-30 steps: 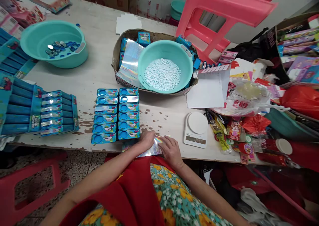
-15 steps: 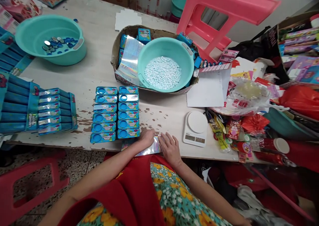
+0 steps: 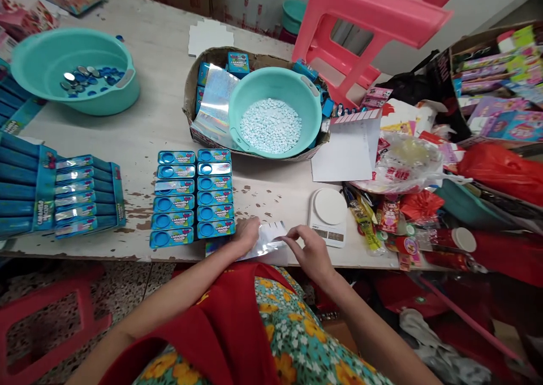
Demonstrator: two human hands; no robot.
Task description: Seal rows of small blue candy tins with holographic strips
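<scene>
At the table's near edge lies a shiny silver holographic sheet (image 3: 268,239) with a few whitish strips along its far edge. My left hand (image 3: 248,234), its fingers curled, holds the sheet's left side down. With thumb and forefinger, my right hand (image 3: 313,252) pinches the sheet's right edge; whether it grips the whole sheet or a thin piece of it, I cannot tell. Beside my left hand stand two columns of small blue tins (image 3: 216,212) marked CARAMELO MACIZO, each with a round recess. One tin (image 3: 175,187) in the left column has a pale strip across it.
A white scale (image 3: 328,210) sits right of my right hand. Farther back, a turquoise basin (image 3: 316,119) of pale pellets rests in a cardboard box (image 3: 190,99). Another basin (image 3: 127,99) holds shiny blue lids. Blue display boxes (image 3: 44,204) stand left; packets and bags crowd the right.
My right hand has moved right and lifted off the sheet's surface, its fingers now pinched at the edge. More of the sheet shows between the hands. The view has shifted slightly.
</scene>
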